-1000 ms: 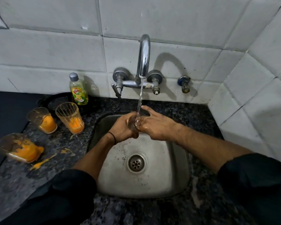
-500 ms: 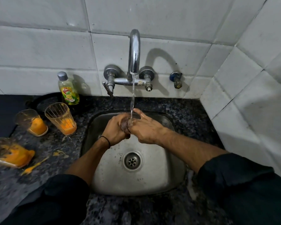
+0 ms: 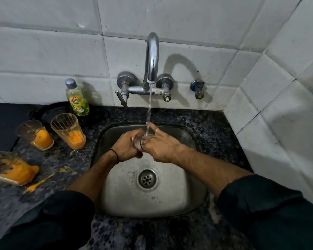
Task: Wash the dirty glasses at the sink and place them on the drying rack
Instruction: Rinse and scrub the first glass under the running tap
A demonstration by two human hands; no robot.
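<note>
Black granite counter (image 3: 215, 127), steel sink (image 3: 170, 201); left hand (image 3: 127, 147) and right hand (image 3: 161, 147) curl fingers (image 3: 132, 134) round 1 clear glass tumbler (image 3: 139, 141) under tap water (image 3: 149, 105); 3 orange-smeared glasses (image 3: 69, 130) left of sink unwashed.

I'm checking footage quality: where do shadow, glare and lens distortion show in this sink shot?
Head view: the faucet casts a hard arched shadow on the tiles to its right and shows a glare streak; tile lines bow; the tipped glass at left looks blurred.
</note>
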